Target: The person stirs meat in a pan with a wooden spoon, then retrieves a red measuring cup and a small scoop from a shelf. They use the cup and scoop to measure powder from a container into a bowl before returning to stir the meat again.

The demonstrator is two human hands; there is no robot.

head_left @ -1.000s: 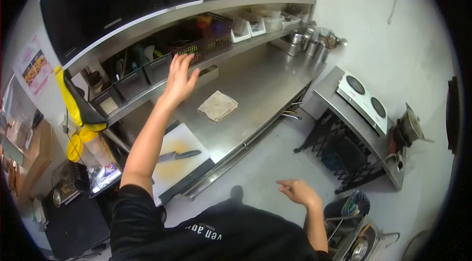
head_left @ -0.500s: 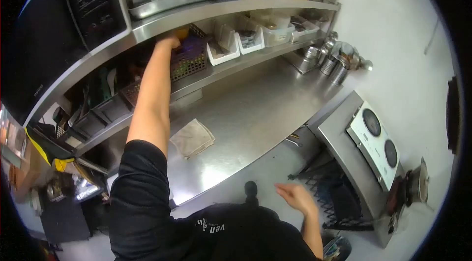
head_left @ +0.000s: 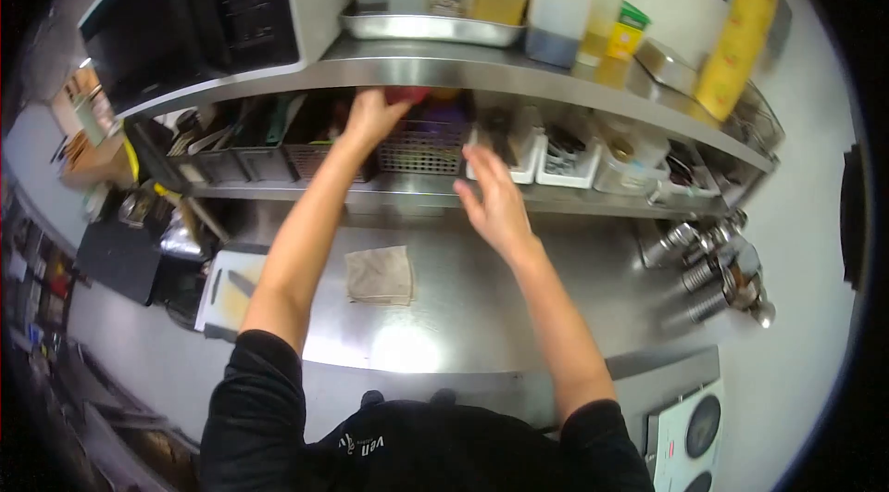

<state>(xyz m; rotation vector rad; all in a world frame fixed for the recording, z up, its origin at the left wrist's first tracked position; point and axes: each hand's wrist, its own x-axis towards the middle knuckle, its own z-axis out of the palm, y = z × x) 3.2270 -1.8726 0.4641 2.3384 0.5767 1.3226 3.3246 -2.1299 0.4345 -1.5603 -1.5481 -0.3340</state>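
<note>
My left hand [head_left: 372, 119] reaches up to the lower shelf, over a dark perforated basket [head_left: 421, 157]. Its fingers close against a red object [head_left: 407, 94], whose kind I cannot make out; the upper shelf's edge hides part of it. Purple and yellow items [head_left: 443, 110] show inside the basket. My right hand [head_left: 498, 200] is raised in front of the shelf, just right of the basket, with fingers apart and nothing in them. White bins [head_left: 567, 168] with small contents stand behind it.
Below the shelf, a folded cloth [head_left: 380, 276] lies on the steel counter [head_left: 444, 325]. A cutting board with a knife [head_left: 231, 283] is at left. Overhead are a microwave [head_left: 194, 19] and a shelf with bottles [head_left: 560, 6]. Metal containers [head_left: 708, 274] stand at right.
The view has turned toward the shelf. My right hand has risen from beside my body to the shelf front. A red object now shows at my left hand.
</note>
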